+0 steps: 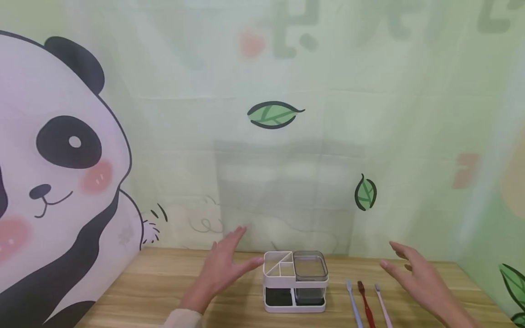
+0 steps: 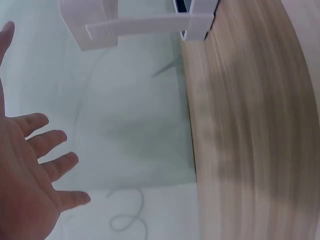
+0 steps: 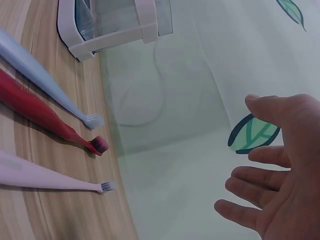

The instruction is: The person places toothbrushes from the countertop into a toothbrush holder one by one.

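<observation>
A white toothbrush holder (image 1: 279,282) stands on the table, with a divided top at its left and a clear grey cup (image 1: 310,269) in its right side. My left hand (image 1: 223,264) hovers at the holder's left, fingers spread and nothing in them; the left wrist view shows its bare palm (image 2: 25,185). To the right of the holder lie three toothbrushes side by side: a blue one (image 1: 354,303), a dark red one (image 1: 366,303) and a pink one (image 1: 383,305). Beyond the pink brush my right hand (image 1: 422,282) is held in the air, fingers loosely bent, holding nothing.
The wood-grain table (image 1: 156,282) ends at the back against a pale green cloth backdrop (image 1: 176,127). A large panda (image 1: 82,182) and several leaves are printed on that cloth. In the right wrist view, the brush heads point toward the table's back edge.
</observation>
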Available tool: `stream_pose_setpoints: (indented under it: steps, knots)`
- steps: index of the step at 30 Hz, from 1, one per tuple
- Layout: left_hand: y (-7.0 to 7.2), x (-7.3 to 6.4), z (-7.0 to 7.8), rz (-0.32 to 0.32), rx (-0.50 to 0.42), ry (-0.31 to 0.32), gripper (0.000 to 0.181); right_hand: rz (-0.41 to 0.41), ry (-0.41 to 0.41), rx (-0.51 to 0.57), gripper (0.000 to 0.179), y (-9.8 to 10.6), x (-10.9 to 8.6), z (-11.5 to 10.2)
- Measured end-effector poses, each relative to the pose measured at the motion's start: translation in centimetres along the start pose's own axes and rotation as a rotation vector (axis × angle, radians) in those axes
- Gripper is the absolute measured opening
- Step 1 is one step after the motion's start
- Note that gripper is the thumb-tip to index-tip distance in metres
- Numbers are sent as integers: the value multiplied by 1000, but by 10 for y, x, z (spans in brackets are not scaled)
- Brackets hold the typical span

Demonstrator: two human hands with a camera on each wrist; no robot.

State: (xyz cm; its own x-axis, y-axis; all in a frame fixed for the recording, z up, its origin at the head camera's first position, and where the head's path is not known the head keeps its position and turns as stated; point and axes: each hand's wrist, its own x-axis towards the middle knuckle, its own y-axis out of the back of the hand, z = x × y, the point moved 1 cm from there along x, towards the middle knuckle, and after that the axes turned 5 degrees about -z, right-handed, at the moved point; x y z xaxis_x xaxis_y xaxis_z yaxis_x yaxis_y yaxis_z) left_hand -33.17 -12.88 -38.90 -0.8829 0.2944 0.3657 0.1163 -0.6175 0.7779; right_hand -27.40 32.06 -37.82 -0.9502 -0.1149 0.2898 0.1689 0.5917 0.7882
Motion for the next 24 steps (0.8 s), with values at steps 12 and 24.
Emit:
stream_pose_setpoints:
  steps: [12, 24]
  knots:
    - [-20, 0, 7, -2, -261, 11, 95, -12, -37, 81, 72, -5, -5, 12]
    - [-31, -3, 11, -22, -368, 1, 91, -103, -171, 118, 71, -9, -3, 26]
